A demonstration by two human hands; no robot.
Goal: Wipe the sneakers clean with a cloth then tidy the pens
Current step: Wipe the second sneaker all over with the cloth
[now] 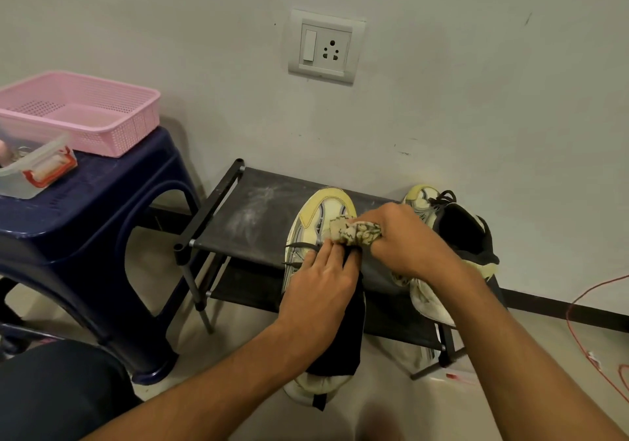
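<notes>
In the lower middle of the frame, a cream and yellow sneaker (pixel 323 209) is stood on the top shelf of a black shoe rack (pixel 245 216), its toe pointed at the wall and its heel hung over the front edge. The left hand (pixel 323 277) is laid on its laces with the fingers nearly straight and nothing gripped; the thumb is hidden. A patterned cloth (pixel 357 233) is bunched tightly in the curled fingers of the right hand (pixel 412 239) and is pressed against the upper of that sneaker, just above the left fingertips. A second sneaker (pixel 456 229) is seen to the right on the same shelf, partly covered by the right wrist.

At the left of the frame, a pink basket (pixel 112 134) and a clear box with red clips (pixel 30 175) are set on a dark blue stool (pixel 85 202); the box's contents are too blurred to be told. A wall socket (pixel 325 47) is fixed above the rack, and a red cable (pixel 578 331) is trailed across the floor at the right edge.
</notes>
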